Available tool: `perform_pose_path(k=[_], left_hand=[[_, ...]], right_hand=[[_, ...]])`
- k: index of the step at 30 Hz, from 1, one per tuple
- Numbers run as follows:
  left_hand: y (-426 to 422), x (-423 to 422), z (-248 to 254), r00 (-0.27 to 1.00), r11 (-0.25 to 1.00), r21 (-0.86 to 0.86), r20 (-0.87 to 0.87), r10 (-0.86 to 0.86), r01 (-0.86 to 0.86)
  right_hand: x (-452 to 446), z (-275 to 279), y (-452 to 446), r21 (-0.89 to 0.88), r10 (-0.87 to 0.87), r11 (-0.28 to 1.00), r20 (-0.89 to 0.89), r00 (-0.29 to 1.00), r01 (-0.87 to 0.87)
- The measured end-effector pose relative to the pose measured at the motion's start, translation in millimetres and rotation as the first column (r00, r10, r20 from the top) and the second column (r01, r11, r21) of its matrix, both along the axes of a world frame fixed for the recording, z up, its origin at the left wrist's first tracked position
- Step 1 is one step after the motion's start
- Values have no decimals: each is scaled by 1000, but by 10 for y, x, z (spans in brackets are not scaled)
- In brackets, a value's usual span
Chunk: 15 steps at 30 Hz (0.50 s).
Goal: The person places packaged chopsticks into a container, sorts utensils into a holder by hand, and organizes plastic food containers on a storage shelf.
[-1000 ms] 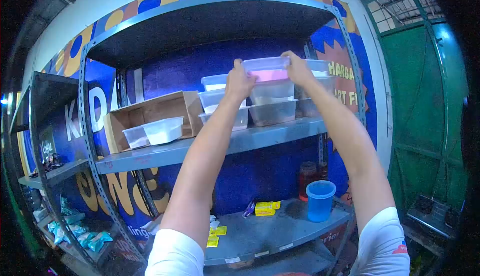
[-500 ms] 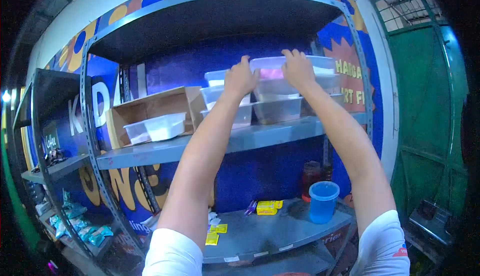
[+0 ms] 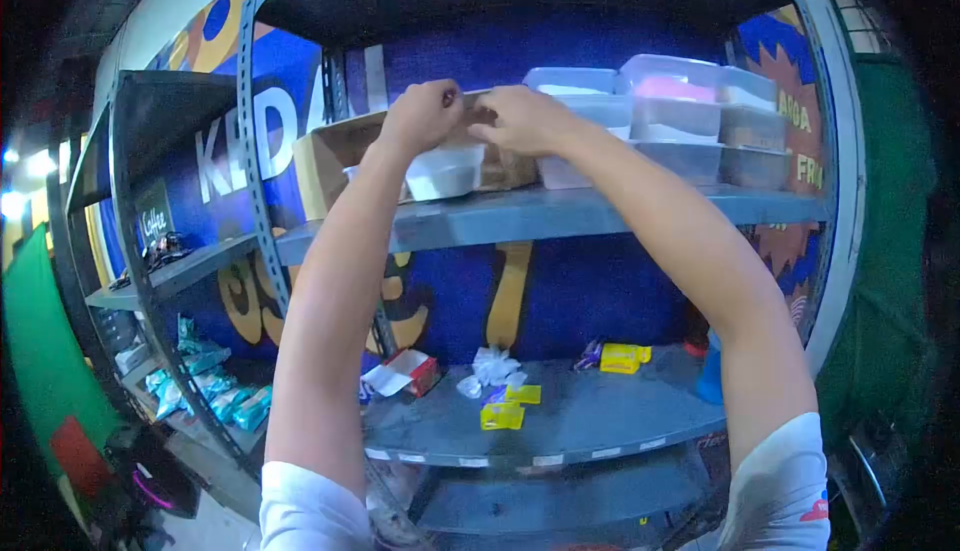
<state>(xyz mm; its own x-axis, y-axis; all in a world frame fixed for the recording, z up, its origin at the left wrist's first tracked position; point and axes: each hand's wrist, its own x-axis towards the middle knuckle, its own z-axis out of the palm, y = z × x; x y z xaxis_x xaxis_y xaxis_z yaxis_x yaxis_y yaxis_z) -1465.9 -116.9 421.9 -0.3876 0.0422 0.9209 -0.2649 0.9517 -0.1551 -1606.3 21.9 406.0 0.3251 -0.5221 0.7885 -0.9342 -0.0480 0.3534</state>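
My left hand is above the open cardboard box on the middle shelf, its fingers curled. What those fingers hold, if anything, is hidden. Close by on the right, my right hand reaches left over the same box, thumb and fingers apart. White plastic tubs sit in the box just below both hands. To the right stand stacked clear plastic containers, the upper one with something pink inside; neither hand touches them.
On the lower shelf lie yellow packets, crumpled white plastic and a small red box. A blue tub is partly behind my right arm. Teal packets fill a side rack on the left.
Both hands have left the clear container stack and moved left to the cardboard box. The view has turned left, showing more of the lower shelf.
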Motion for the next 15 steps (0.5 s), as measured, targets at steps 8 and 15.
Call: perform_pose_path(k=[8,15], left_hand=[[-666,503,-152,992,964,265,110,-66,35],[-1070,333,-253,939,973,164,276,-204,163]], right_hand=[[218,-221,-579,215,-56,975,34,998,48],[6,-57,-212,329,-85,944,187,979,19]])
